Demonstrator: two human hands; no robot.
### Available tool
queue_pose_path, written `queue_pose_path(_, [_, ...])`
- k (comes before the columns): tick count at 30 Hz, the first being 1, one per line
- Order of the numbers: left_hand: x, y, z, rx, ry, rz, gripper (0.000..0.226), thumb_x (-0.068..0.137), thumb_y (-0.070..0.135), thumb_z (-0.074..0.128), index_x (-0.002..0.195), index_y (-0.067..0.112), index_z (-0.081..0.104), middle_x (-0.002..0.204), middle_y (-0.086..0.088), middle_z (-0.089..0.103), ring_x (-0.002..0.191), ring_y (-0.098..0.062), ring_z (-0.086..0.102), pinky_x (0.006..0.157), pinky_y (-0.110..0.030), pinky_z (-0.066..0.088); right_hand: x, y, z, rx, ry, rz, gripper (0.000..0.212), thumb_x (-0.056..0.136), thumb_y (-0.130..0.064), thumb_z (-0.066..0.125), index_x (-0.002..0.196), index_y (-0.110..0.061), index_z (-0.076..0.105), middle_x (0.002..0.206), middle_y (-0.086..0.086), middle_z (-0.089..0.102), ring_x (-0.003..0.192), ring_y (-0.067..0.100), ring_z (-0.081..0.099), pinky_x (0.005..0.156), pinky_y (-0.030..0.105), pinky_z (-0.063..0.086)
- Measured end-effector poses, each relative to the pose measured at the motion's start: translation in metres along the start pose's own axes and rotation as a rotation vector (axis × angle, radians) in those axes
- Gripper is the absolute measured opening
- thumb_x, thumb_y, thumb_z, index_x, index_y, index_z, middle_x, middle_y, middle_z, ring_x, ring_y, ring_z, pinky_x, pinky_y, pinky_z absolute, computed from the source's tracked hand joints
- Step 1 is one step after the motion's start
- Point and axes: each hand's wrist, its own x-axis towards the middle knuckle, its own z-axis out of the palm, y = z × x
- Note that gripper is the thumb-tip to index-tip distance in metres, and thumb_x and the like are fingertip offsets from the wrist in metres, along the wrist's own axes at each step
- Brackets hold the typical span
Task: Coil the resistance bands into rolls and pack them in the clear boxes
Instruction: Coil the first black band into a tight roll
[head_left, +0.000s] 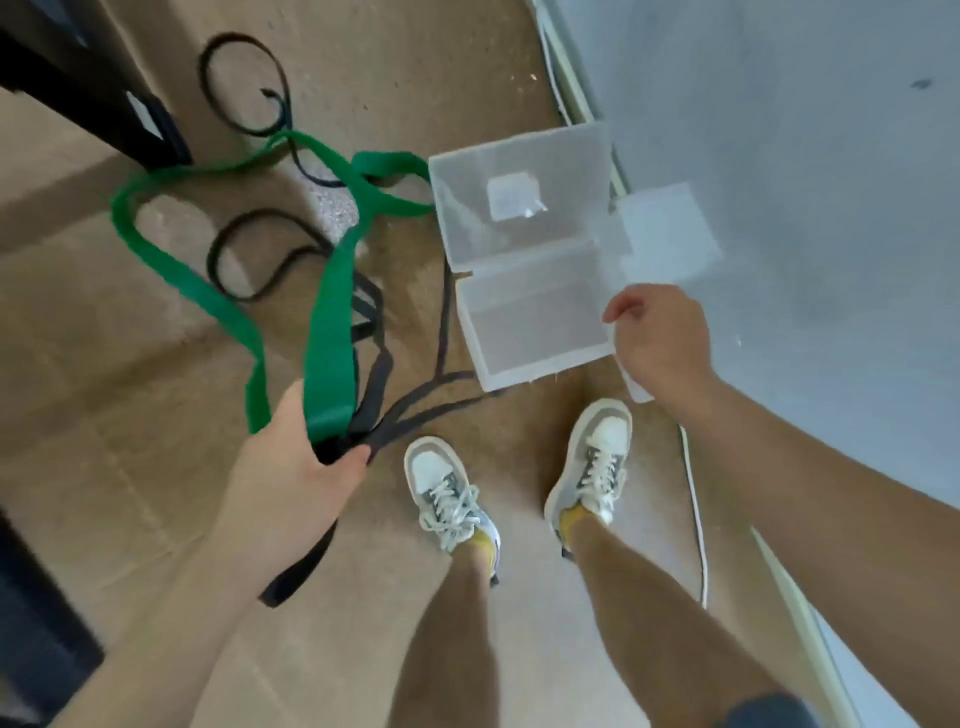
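My left hand (291, 467) grips a bunch of resistance bands: a wide green band (327, 332) and several thin black bands (395, 410), all trailing uncoiled across the floor. One black end hangs below the hand. A clear plastic box (524, 249) stands open on the floor by the wall, its two halves hinged together and holding nothing but a small label. My right hand (660, 343) holds a second clear piece (665, 234) at the right side of that box; whether it is a lid or another box is unclear.
Brown tiled floor all around. My two feet in white sneakers (592, 462) stand just below the box. A pale wall (779, 156) runs along the right, with a thin white cable (696, 509) at its foot. Dark furniture legs (104, 88) stand at the upper left.
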Motion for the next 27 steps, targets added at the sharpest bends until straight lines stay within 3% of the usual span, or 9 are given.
queue_pose_path(3, [-0.048,-0.002,-0.010,0.027,-0.048,-0.013,0.059,0.085,0.019,0.068,0.137,0.026,0.039,0.102,0.016,0.056,0.102,-0.017,0.055,0.083,-0.029,0.041,-0.052,0.017,0.001,0.164,-0.027,0.109,0.035,0.089,-0.003,0.044,0.091,-0.021,0.074,0.108,0.001,0.071,0.097,0.018,0.063,0.086,0.026,0.048])
queue_pose_path(8, [-0.119,-0.004,-0.030,-0.028,0.026,0.042,0.045,0.086,0.016,0.067,0.123,0.031,0.046,0.094,0.032,0.049,0.090,-0.003,0.051,0.082,-0.022,0.038,-0.124,0.041,0.010,0.336,-0.034,0.286,0.033,0.091,-0.006,0.043,0.098,-0.017,0.074,0.109,0.005,0.071,0.084,0.020,0.060,0.073,0.026,0.043])
queue_pose_path(11, [-0.161,-0.027,-0.033,-0.120,0.188,-0.016,0.023,0.087,0.017,0.066,0.105,0.025,0.053,0.086,0.022,0.058,0.079,0.001,0.055,0.064,-0.015,0.038,-0.162,0.060,0.015,0.375,-0.030,0.251,0.036,0.095,-0.011,0.040,0.112,-0.015,0.071,0.097,0.006,0.068,0.062,0.013,0.049,0.058,0.023,0.039])
queue_pose_path(13, [-0.203,-0.041,-0.031,-0.205,0.314,-0.022,0.018,0.086,0.016,0.067,0.104,0.017,0.062,0.084,0.014,0.065,0.078,-0.003,0.063,0.061,-0.014,0.043,-0.187,0.070,0.013,0.430,-0.037,0.214,0.036,0.096,-0.012,0.039,0.114,-0.015,0.070,0.100,0.007,0.068,0.063,0.012,0.049,0.058,0.024,0.041])
queue_pose_path(15, [-0.251,-0.050,-0.026,-0.267,0.374,0.002,0.021,0.086,0.012,0.068,0.107,0.015,0.064,0.084,0.014,0.069,0.074,0.002,0.064,0.063,-0.010,0.047,-0.222,0.079,0.005,0.497,-0.055,0.190,0.036,0.097,-0.013,0.039,0.116,-0.015,0.069,0.107,0.006,0.066,0.073,0.015,0.055,0.066,0.026,0.047])
queue_pose_path(18, [-0.328,-0.051,-0.028,-0.274,0.446,0.078,0.028,0.084,0.006,0.069,0.106,0.022,0.063,0.089,0.017,0.069,0.081,0.004,0.064,0.074,-0.018,0.049,-0.280,0.089,-0.004,0.587,-0.184,0.147,0.030,0.099,-0.018,0.039,0.108,-0.020,0.067,0.093,0.001,0.061,0.065,0.014,0.048,0.060,0.026,0.039])
queue_pose_path(21, [-0.390,-0.048,-0.031,-0.249,0.440,0.141,0.042,0.080,-0.002,0.070,0.097,0.036,0.062,0.085,0.022,0.070,0.080,0.004,0.064,0.073,-0.022,0.053,-0.332,0.088,-0.007,0.596,-0.322,0.045,0.029,0.100,-0.027,0.041,0.090,-0.010,0.063,0.082,0.005,0.057,0.080,0.024,0.051,0.072,0.029,0.037])
queue_pose_path(24, [-0.434,-0.062,-0.028,-0.258,0.316,0.175,0.041,0.072,0.006,0.081,0.103,0.028,0.066,0.093,0.011,0.073,0.090,-0.007,0.068,0.079,-0.029,0.056,-0.361,0.096,0.014,0.594,-0.433,0.051,0.046,0.098,-0.039,0.045,0.129,-0.006,0.057,0.127,0.009,0.058,0.117,0.027,0.052,0.093,0.029,0.036])
queue_pose_path(27, [-0.448,-0.094,-0.013,-0.255,0.208,0.127,0.047,0.058,0.025,0.091,0.099,0.025,0.067,0.091,0.017,0.073,0.087,-0.002,0.068,0.076,-0.017,0.054,-0.371,0.104,0.053,0.629,-0.508,0.124,0.045,0.096,-0.032,0.053,0.130,-0.001,0.054,0.130,0.012,0.056,0.119,0.029,0.051,0.087,0.025,0.032])
